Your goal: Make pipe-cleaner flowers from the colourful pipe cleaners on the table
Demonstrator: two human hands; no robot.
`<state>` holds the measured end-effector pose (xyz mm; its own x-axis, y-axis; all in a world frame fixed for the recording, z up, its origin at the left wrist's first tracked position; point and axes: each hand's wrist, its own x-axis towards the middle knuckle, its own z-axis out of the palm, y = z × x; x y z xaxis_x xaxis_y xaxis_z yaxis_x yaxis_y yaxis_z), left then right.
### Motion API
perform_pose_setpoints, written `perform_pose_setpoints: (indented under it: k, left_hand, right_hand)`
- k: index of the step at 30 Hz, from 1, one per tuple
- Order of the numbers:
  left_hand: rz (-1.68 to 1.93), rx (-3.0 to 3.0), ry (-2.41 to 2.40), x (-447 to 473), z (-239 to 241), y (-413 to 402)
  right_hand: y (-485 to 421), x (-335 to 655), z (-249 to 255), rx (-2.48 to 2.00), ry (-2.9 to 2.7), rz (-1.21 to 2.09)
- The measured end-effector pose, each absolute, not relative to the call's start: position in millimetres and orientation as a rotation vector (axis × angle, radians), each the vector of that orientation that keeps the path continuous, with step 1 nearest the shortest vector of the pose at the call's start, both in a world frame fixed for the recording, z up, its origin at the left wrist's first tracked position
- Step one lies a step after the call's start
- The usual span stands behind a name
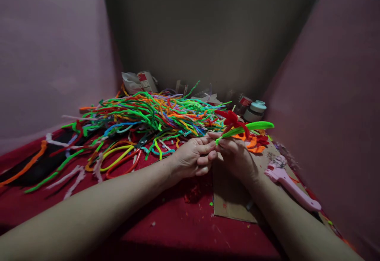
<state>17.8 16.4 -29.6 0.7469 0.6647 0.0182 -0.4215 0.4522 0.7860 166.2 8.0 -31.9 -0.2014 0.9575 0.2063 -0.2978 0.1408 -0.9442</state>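
Both hands meet in front of me around a pipe-cleaner flower. Its red petals (230,119) rise above my fingers, and a long green pipe-cleaner leaf (258,125) points off to the right. My left hand (194,156) pinches the green lower end between thumb and fingers. Wrapped round the same piece near the base of the leaf is my right hand (236,158); its fingertips are partly hidden. Behind the hands lies a large heap of pipe cleaners (148,112) in many colours.
Scissors with red and yellow handles (123,162) lie left of my hands. A cardboard sheet (231,201) is under my right hand, with orange pipe-cleaner pieces (255,145) on it. A pink glue gun (292,181) rests at right. A lidded jar (254,111) stands behind.
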Motion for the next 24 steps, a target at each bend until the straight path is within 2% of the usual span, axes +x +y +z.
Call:
perform_pose_setpoints:
  k: [6, 12, 15, 20, 24]
  left_hand:
    - [0.674, 1.009, 0.413, 15, -25, 21]
    - [0.978, 1.955, 0.912, 19, -33, 16]
    - [1.053, 2.238, 1.053, 19, -40, 15]
    - [1.081, 1.923, 0.915, 20, -33, 20]
    - [0.984, 1.514, 0.802, 19, -22, 22]
  right_hand:
    - [9, 167, -37, -0.882, -1.293, 1.209]
    - [1, 161, -30, -0.987, -1.339, 1.043]
    - [-2, 159, -27, -0.985, -1.378, 1.032]
    - [1, 164, -28, -1.119, -1.488, 0.894]
    - [8, 165, -34, -1.011, -1.440, 1.028]
